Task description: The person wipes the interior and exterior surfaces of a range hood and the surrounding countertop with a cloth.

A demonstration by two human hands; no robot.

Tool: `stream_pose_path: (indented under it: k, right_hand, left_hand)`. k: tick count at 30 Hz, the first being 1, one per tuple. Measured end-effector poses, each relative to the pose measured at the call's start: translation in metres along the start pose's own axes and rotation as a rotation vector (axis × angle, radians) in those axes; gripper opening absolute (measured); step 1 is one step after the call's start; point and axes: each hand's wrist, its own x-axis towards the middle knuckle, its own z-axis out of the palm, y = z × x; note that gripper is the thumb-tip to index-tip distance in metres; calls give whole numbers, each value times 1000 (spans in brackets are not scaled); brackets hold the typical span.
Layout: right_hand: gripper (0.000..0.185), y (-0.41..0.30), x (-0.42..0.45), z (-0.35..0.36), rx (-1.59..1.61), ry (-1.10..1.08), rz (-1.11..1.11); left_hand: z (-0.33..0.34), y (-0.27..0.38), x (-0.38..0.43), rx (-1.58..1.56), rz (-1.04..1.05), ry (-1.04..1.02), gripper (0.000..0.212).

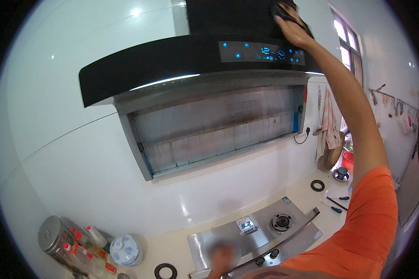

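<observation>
My right hand [295, 31] is raised to the black upper housing [230, 17] of a range hood, at its right side. Its fingers press a dark, crumpled thing, probably a cloth [282, 13], against the housing. Below my hand, the hood's control panel [244, 52] is lit with blue symbols. Under the hood's front, a grey metal recess [209, 129] shows brown stains and drip marks. My left hand is out of view. A steel gas cooktop [209, 240] lies below, with a long curved dark strip [293, 233] across it; a blurred patch covers part of it.
Bottles with red caps [68, 247], a metal canister [52, 233] and a blue-and-white lidded jar [125, 249] stand at lower left. Black rings [166, 271] lie on the counter. Screwdrivers [336, 209] lie at right, near a red container [348, 159]. Cloths [330, 122] hang on the wall.
</observation>
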Motion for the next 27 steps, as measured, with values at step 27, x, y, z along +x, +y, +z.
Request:
stream_pose_path:
  k: [27]
  right_hand:
    - [52, 85, -66, -39, -147, -93, -696]
  left_hand:
    - [5, 38, -46, -24, -410, 78, 26]
